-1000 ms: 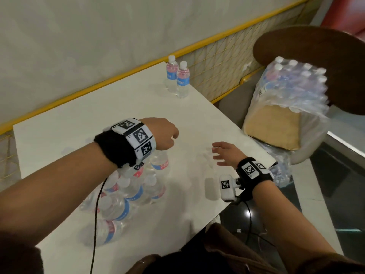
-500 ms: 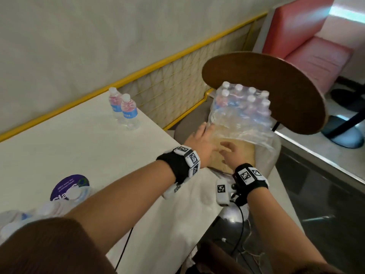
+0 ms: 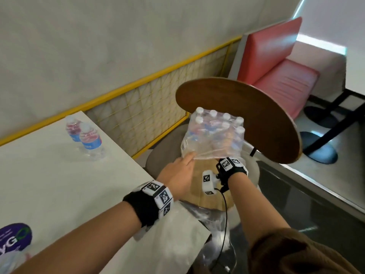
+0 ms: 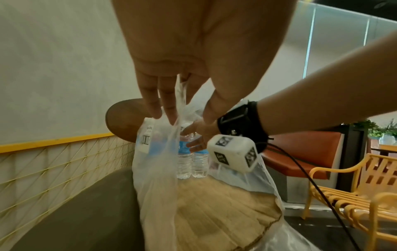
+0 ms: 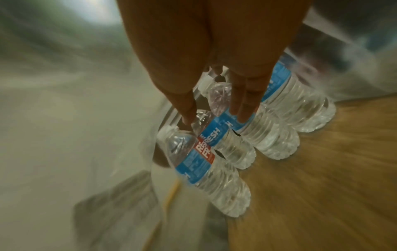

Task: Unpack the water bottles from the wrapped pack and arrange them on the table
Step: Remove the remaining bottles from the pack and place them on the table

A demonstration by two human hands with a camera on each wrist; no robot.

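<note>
The wrapped pack [image 3: 213, 135] of small clear water bottles stands on a cardboard tray [image 3: 209, 198] on a chair beside the table. My left hand [image 3: 190, 156] pinches the loose plastic wrap [image 4: 159, 152] and holds it up at the pack's near side. My right hand [image 4: 194, 137] is inside the wrap, so the head view shows only its wristband [image 3: 230, 164]. In the right wrist view its straight fingers [image 5: 242, 108] and thumb straddle the shoulder of one blue-labelled bottle [image 5: 217, 135]. Two bottles [image 3: 89, 142] stand upright at the far edge of the white table [image 3: 59, 184].
The chair's round wooden back [image 3: 256, 119] rises just behind the pack. A red booth seat [image 3: 276, 72] and a yellow mesh rail [image 3: 148, 115] lie beyond. A purple label [image 3: 13, 236] and more bottles show at the table's near left corner. Loose plastic [image 3: 209, 220] hangs by the table edge.
My view swung right from the table to the chair. Both hands left the table and reached the pack; the left hand took hold of the wrap, the right slid under it.
</note>
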